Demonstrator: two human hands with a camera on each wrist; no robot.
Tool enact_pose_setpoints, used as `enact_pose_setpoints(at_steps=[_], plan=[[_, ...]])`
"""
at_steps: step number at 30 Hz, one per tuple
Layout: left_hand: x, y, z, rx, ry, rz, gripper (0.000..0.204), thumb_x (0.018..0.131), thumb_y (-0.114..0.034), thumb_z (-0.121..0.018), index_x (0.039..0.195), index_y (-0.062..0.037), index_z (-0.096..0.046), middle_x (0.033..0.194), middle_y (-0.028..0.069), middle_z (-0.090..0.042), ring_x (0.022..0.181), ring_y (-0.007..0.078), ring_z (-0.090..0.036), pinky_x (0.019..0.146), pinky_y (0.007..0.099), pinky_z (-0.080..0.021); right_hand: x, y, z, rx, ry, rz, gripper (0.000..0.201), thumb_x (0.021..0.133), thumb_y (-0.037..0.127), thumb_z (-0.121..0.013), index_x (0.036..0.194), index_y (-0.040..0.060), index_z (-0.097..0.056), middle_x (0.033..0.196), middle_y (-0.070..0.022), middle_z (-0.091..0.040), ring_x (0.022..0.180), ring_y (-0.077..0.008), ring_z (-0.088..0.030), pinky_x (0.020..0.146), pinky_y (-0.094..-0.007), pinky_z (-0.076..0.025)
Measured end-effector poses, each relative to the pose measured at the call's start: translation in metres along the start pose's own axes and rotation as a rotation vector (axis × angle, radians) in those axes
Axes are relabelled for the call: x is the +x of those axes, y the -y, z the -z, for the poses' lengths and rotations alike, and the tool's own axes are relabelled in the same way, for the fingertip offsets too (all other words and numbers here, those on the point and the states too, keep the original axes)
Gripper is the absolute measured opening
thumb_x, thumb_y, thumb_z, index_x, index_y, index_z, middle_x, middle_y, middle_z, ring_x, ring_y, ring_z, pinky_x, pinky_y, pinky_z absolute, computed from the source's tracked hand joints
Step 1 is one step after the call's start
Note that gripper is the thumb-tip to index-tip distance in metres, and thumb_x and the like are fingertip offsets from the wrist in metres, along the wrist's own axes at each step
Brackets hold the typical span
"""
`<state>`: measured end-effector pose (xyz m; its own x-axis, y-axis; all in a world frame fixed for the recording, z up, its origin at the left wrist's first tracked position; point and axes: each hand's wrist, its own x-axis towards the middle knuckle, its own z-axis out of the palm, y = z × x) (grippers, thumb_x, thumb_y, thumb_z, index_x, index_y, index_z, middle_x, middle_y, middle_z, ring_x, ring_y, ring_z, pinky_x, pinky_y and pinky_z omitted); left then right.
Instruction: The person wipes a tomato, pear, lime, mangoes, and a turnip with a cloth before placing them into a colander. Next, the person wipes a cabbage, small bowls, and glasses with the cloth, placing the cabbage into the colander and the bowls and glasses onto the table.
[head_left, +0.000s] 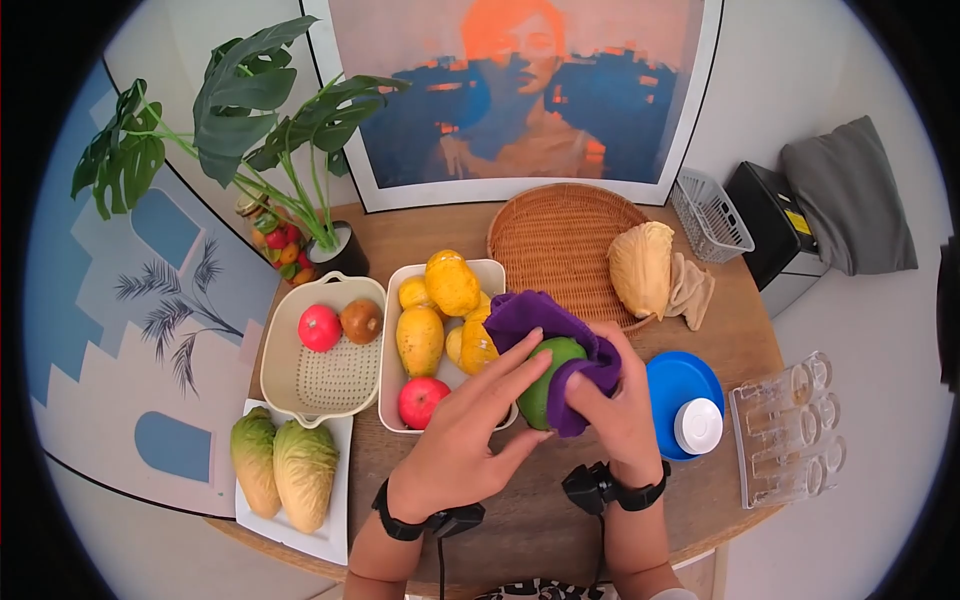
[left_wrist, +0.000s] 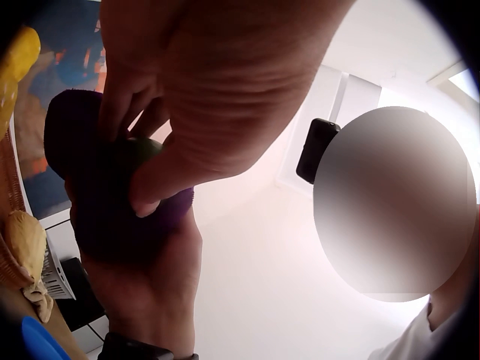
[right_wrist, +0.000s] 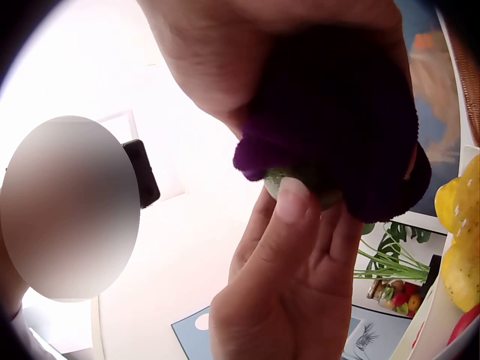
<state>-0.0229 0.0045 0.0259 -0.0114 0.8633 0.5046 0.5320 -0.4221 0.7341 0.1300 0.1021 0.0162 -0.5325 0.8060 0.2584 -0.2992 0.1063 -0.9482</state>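
A round green fruit (head_left: pixel 538 392) is held between both hands above the table's middle. The left hand (head_left: pixel 462 432) grips it from the left, thumb below and fingers over its upper side. On the right, the right hand (head_left: pixel 612 400) holds a purple cloth (head_left: pixel 530 312) wrapped around the fruit's right side, thumb pressing the cloth. In the left wrist view the dark cloth (left_wrist: pixel 82 195) covers most of the fruit (left_wrist: pixel 142 152). The right wrist view shows the left thumb on the fruit (right_wrist: pixel 274 178) beside the cloth (right_wrist: pixel 330 127).
Behind the hands, a white tray (head_left: pixel 386 385) holds yellow fruits and a red one. A beige basket (head_left: pixel 340 395), a plate with cabbages (head_left: pixel 304 470) and a plant (head_left: pixel 245 110) are left. A wicker tray (head_left: pixel 560 240), blue plate (head_left: pixel 680 370) and glasses (head_left: pixel 800 425) are right.
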Motion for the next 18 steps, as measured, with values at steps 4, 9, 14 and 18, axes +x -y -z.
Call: enact_pose_setpoints(at_steps=[4,9,14,18], plan=[[0.001,-0.002,0.0,-0.094,0.032,0.081,0.072,0.076,-0.005,-0.077,0.14,-0.0012,-0.045,0.146,0.0187,-0.044,0.131,0.0342,-0.048,0.107,0.0401,-0.04,0.003,-0.009,0.009,0.079,-0.069,-0.032,0.023,0.096,0.018,-0.061,0.11,0.0007,-0.059,0.092,0.0013,-0.061,0.083,-0.0046,-0.054,0.075,-0.0209,-0.045],[-0.001,0.003,-0.003,-0.126,-0.023,-0.043,0.073,0.073,-0.006,-0.08,0.138,-0.001,-0.047,0.145,0.0193,-0.045,0.131,0.0335,-0.048,0.107,0.0403,-0.04,0.002,-0.012,0.007,0.262,-0.182,-0.099,0.026,0.098,0.022,-0.059,0.111,-0.0005,-0.06,0.094,0.0007,-0.063,0.084,-0.0054,-0.056,0.077,-0.0217,-0.046],[0.002,0.007,-0.009,-0.054,-0.162,-0.055,0.073,0.072,-0.004,-0.081,0.137,-0.0008,-0.049,0.144,0.0215,-0.046,0.13,0.0342,-0.049,0.106,0.0408,-0.041,0.001,-0.021,0.006,0.16,0.127,-0.023,0.069,0.087,0.023,-0.072,0.143,-0.0007,-0.039,0.134,-0.0092,-0.051,0.123,-0.0167,-0.05,0.105,-0.0319,-0.039],[0.001,0.004,-0.002,-0.051,-0.195,-0.069,0.076,0.071,-0.003,-0.081,0.139,-0.0035,-0.048,0.143,0.023,-0.046,0.132,0.0347,-0.047,0.109,0.0429,-0.038,-0.002,-0.017,0.005,0.364,0.175,-0.129,0.071,0.087,0.021,-0.069,0.146,-0.0001,-0.035,0.142,-0.0114,-0.046,0.13,-0.0197,-0.046,0.11,-0.0347,-0.037]])
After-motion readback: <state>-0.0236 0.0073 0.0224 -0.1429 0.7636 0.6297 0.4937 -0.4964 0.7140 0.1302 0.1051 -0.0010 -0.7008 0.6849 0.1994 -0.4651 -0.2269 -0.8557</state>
